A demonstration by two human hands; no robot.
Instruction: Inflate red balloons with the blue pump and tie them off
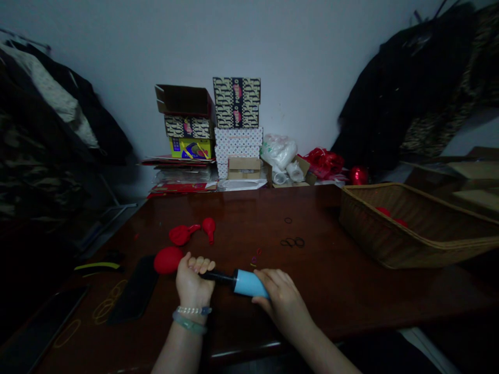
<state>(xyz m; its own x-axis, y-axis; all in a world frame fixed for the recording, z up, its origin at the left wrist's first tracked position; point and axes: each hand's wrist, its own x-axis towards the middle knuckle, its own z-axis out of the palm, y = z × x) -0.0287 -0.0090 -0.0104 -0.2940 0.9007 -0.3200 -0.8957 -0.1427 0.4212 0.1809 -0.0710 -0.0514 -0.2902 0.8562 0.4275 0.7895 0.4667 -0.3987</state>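
A hand balloon pump [249,283] with a light blue barrel and a black nozzle end lies level between my hands, just above the table. My left hand [195,280] is closed around the black end, together with the neck of a partly filled red balloon [167,260] that bulges out to the left. My right hand [284,301] is wrapped over the right end of the blue barrel and hides that end. Beyond my left hand lie two limp red balloons, one on its side [180,235] and one with its neck toward me [209,226].
Black rubber rings [293,242] and tiny coloured bands [254,259] lie on the brown table [327,291]. At left are dark phone-like slabs [134,291] and yellowish rubber bands [103,310]. A wicker basket [390,244] holding red items stands right. Stacked boxes [237,104] line the wall.
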